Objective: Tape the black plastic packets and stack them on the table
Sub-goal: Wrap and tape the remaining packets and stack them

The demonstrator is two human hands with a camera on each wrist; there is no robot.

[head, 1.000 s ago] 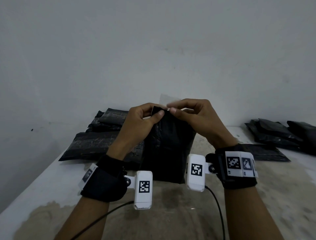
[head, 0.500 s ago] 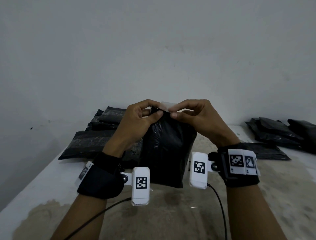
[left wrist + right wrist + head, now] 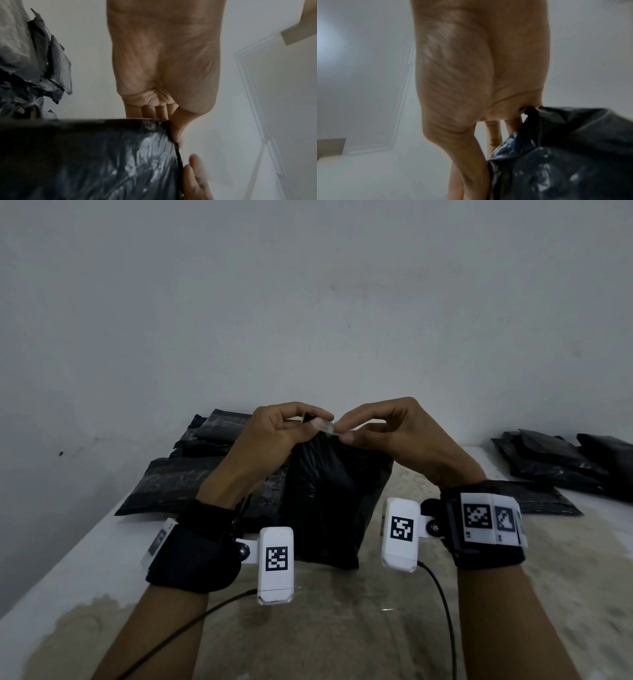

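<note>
A black plastic packet (image 3: 334, 498) stands upright on the table (image 3: 342, 628) in front of me. My left hand (image 3: 291, 428) pinches its top edge, thumb on the near side. My right hand (image 3: 370, 429) pinches a short strip of clear tape (image 3: 325, 426) that lies over that top edge between both hands. In the left wrist view the left hand (image 3: 163, 111) has its fingers behind the packet (image 3: 89, 159) and its thumb along the side edge. The right wrist view has the right hand (image 3: 488, 119) curled over the packet's (image 3: 559, 155) crumpled top.
A pile of black packets (image 3: 205, 470) lies at the back left against the wall. More black packets (image 3: 565, 463) lie at the back right. Cables run from both wrist cameras over the stained tabletop toward me.
The strip of tape stood up above the packet's top; it now lies folded down over the top edge, and both hands have drawn slightly closer over it.
</note>
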